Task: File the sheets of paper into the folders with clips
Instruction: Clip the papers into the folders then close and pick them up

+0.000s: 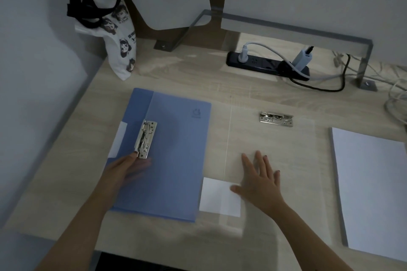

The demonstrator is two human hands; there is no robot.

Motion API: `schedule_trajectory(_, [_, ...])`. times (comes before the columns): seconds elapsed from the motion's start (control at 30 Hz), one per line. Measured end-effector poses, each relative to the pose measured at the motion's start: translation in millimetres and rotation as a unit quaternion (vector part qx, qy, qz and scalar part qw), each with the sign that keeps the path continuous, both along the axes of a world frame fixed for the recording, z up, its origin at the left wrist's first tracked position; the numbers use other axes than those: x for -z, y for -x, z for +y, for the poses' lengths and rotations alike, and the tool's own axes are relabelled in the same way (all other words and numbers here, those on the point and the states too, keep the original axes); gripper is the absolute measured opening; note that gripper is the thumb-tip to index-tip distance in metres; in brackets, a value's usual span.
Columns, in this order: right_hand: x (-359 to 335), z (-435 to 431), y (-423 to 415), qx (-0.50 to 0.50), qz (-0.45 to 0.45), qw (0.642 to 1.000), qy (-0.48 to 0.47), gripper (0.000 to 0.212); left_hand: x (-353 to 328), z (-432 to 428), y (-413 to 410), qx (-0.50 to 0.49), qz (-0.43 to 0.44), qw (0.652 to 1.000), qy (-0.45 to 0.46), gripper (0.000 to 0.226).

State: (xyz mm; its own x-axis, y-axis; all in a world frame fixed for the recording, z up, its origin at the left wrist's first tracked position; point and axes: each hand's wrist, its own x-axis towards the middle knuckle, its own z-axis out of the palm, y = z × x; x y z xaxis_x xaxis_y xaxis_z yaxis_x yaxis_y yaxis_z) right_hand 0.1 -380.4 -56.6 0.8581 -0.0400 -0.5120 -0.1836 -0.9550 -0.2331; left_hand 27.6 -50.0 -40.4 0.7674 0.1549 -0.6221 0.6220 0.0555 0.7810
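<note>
Your right hand (259,180) lies flat on the clear folder (286,160), fingers (258,158) straight and spread, gripping nothing. That folder sits just right of the blue folder (176,149), their edges close. Your left hand (130,167) reaches onto the blue folder's left side, one fingertip touching the near end of its clip (146,138). The rest of that hand is blurred, so I cannot tell whether its fingers pinch the lever or only rest against it.

The paper (370,182) is a stack well to the right of the blue folder, beyond the clear one, and neither hand touches it. A white slip (220,196) lies at the blue folder's near right corner, across the clear folder's edge, with your right thumb at it. The clear folder's own clip (276,119) lies at its far edge.

By the look of it nothing is filed yet, and the step in hand is opening the blue folder's clip. Get a fingertip under the lever's near end and lift it up rather than dragging it sideways. The folder looks light and smooth and will likely slide on the bench (220,86), so weigh it down with the heel of the left hand. Once the clip is up, send the right hand to the stack for a sheet, square its edge against the clip, then lower the lever slowly. The spring probably snaps, so hold your fingertips clear.
</note>
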Motion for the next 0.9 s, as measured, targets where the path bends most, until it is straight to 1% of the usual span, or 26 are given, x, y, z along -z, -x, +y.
schedule_trajectory(0.23, [4.0,-2.8,1.1,0.000,0.000,1.000,0.003,0.094,4.4,-12.1,6.4,-0.011,-0.039,0.997,-0.059,0.021])
schedule_trajectory(0.37, [1.7,-6.7,1.6,-0.012,0.005,1.000,0.009,0.094,3.5,-6.4,5.8,0.007,-0.025,0.998,-0.057,0.019])
schedule_trajectory(0.47, [0.8,-7.7,1.9,-0.015,0.007,1.000,0.009,0.094,3.5,2.4,4.1,0.018,0.004,0.998,-0.058,0.018])
schedule_trajectory(0.57, [0.3,-7.1,1.6,-0.020,0.007,1.000,0.011,0.093,0.8,2.4,2.2,0.042,-0.003,0.996,-0.073,0.024])
schedule_trajectory(0.67, [0.5,-7.0,2.2,-0.026,0.007,0.999,0.017,0.093,-1.8,1.0,1.6,0.049,-0.018,0.992,-0.111,0.023])
schedule_trajectory(0.77, [1.0,-7.4,2.7,-0.023,0.007,1.000,0.017,0.093,-0.9,1.3,3.3,0.049,-0.006,0.993,-0.103,0.024])
schedule_trajectory(0.83, [1.4,-7.6,3.0,-0.021,0.008,1.000,0.015,0.093,-3.1,3.0,-2.0,0.044,0.029,0.996,-0.074,0.029])
schedule_trajectory(0.87, [1.9,-7.8,3.2,-0.021,0.009,1.000,0.014,0.093,-5.8,3.6,-6.1,0.047,0.059,0.996,-0.053,0.038])
schedule_trajectory(0.9, [1.6,-7.6,2.9,-0.023,0.011,1.000,0.015,0.093,-4.4,6.4,-11.8,0.048,0.085,0.995,-0.030,0.054])
